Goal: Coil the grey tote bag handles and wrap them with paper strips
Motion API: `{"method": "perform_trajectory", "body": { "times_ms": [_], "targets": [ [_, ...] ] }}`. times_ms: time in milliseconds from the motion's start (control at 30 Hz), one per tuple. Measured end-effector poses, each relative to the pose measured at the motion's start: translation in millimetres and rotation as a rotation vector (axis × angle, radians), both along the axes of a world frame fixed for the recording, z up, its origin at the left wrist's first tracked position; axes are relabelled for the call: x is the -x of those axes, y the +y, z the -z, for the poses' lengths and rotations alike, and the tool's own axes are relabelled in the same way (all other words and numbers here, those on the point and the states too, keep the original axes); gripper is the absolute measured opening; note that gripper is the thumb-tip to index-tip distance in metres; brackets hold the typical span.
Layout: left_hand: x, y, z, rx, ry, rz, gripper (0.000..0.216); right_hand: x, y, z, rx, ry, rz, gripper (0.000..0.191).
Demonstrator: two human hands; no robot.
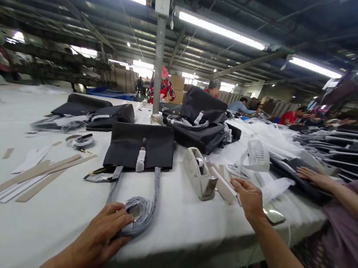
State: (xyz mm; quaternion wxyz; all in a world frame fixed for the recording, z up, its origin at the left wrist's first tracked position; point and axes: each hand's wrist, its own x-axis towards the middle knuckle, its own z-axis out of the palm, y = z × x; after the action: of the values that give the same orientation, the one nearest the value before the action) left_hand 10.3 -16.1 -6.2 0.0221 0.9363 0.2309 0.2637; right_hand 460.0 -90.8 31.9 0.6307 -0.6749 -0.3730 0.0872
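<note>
At lower centre of the frame, the left hand point(104, 233) presses its fingers on the wrapped strap loop point(139, 216) of a dark bag point(140, 145) lying flat on the tabletop point(41, 217). The right hand point(249, 197), fingers loosely spread, holds nothing beside the tape dispenser point(199, 173). The strap looks soft, light and floppy, best pinched at its loop.

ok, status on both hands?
Left hand pressing wrapped grey bag strap. Right hand open beside beige tape dispenser. Dark fabric bag lies flat on the table.
</note>
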Motion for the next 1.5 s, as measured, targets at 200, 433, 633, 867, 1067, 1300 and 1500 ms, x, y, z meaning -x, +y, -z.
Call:
{"method": "perform_trajectory", "body": {
  "times_ms": [200, 433, 633, 867, 1067, 1300, 1500],
  "targets": [
    [0.1, 2.2, 0.3, 0.025, -0.013, 0.006, 0.024, -14.1, -12.8, 8.9, 0.086, -0.082, 0.092, 0.036],
    [-3.0, -0.8, -6.9, 0.129, 0.041, 0.030, 0.025, -9.2, -35.4, 9.1, 0.254, -0.317, 0.103, 0.034],
    [-2.4, -5.2, -13.1, 0.134, 0.069, 0.000, 0.030, 54.3, -29.7, -8.2, 0.041, -0.782, -0.068, 0.033],
    [-2.5, -8.0, -9.5, 0.127, 0.036, -0.003, 0.027, 40.6, -25.1, 2.7, -0.003, -0.650, 0.039, 0.030],
    [2.2, 7.3, 9.0, 0.009, 0.008, 0.022, 0.031, -28.2, -31.7, 5.8, 0.378, -0.603, 0.152, 0.037],
    [0.2, 6.7, 12.5, -0.046, -0.030, 0.005, 0.028, 2.0, 11.8, 1.1, 0.738, -0.797, 0.026, 0.030],
    [0.4, 7.6, 20.6, -0.026, -0.094, -0.023, 0.029, 2.4, 23.6, -0.7, 0.911, -0.834, 0.003, 0.019]
  ]
}}
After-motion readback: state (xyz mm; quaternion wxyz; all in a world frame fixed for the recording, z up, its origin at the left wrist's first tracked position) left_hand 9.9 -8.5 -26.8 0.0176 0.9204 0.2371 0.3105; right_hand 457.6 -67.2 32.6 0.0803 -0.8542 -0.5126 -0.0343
